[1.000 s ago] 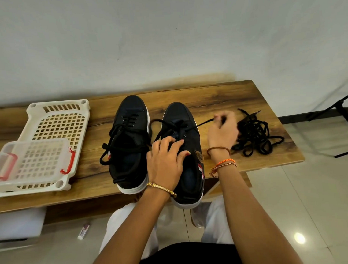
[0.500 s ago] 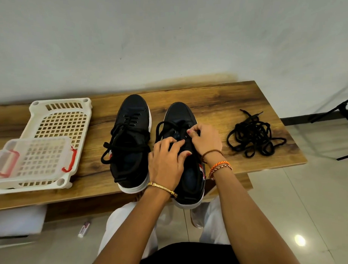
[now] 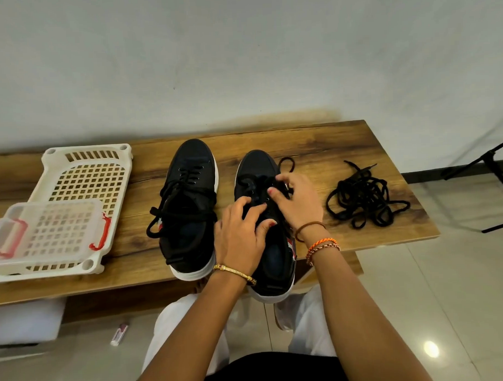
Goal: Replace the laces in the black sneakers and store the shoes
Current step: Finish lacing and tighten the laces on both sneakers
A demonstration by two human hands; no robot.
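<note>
Wood table by wall: basket and clear box left, spare laces right. Left hand grips right shoe; right hand pinches its lace. Left shoe beside.

On the counter, the basket lies left of the sneakers, the loose laces right.

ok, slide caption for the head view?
Both hands lacing the right sneaker on the table; spare laces alongside.
</note>
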